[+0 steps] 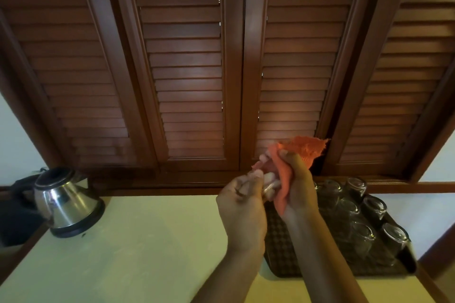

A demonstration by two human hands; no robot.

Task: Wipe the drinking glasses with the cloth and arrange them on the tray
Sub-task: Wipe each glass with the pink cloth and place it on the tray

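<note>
Glass (267,183) lying sideways: left hand (242,206) grips it, right hand (299,187) clutches cloth (302,149).

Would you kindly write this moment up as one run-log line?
step: wiping | left hand: holds glass | right hand: grips orange cloth | tray: upturned glasses along right side

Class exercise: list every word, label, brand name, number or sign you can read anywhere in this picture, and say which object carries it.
None: no readable text shows anywhere.
Kettle: bare shiny metal, no brand or marking visible.
Orange cloth, gripped by the right hand: plain, no tag seen.
Glasses on the tray: clear, upside down, no print.
Glass held by the left hand: blurred, nothing legible.
Shutters: plain wood.
</note>
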